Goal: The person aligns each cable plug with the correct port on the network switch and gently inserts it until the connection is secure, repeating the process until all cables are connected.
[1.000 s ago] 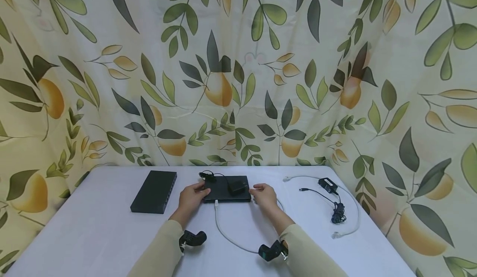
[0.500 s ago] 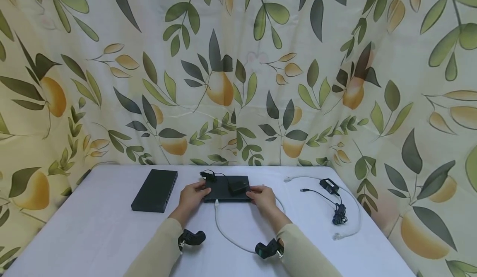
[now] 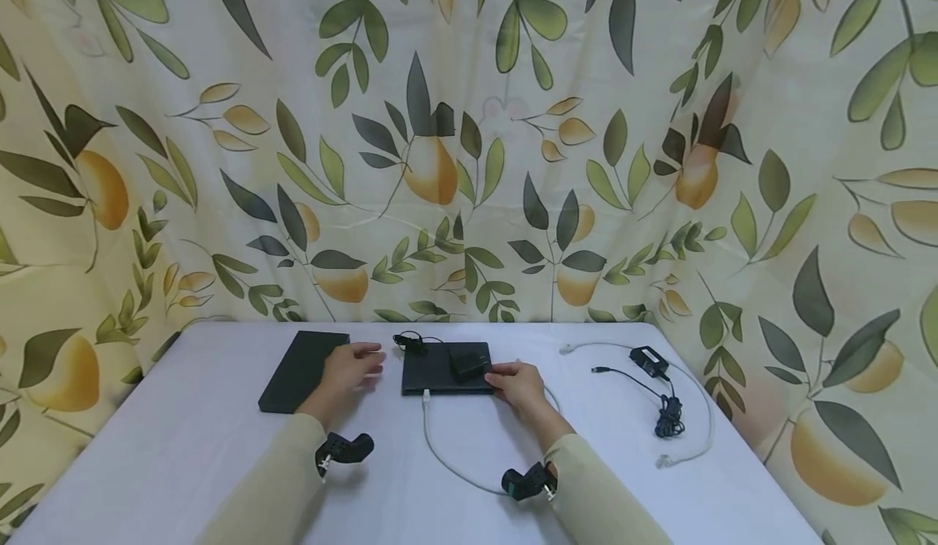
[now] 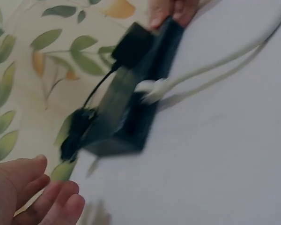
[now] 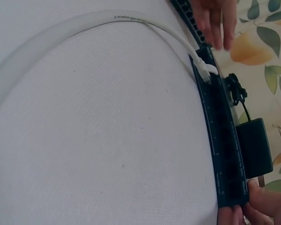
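A black network switch [image 3: 432, 374] lies mid-table, a row of ports along its near side in the right wrist view. A white ethernet cable [image 3: 458, 472] is plugged into a port near its left end. On top rests a black power adapter [image 3: 467, 365] with its bundled cord [image 3: 410, 343]. My right hand [image 3: 519, 386] pinches the switch's right end, fingers [image 5: 267, 197] and thumb around the corner. My left hand [image 3: 352, 370] hovers off the left end with fingers loosely bent, holding nothing. In the head view it overlaps the right side of a second, larger black switch [image 3: 293, 378].
To the right lie a second white ethernet cable [image 3: 707, 439] and a black adapter [image 3: 648, 361] with a coiled cord [image 3: 669, 416]. A leaf-patterned curtain [image 3: 469, 227] hangs behind the white-covered table [image 3: 183, 463].
My left hand has let go of the switch's left end and moved left toward the larger switch. My right hand has come in onto the right end and stays there.
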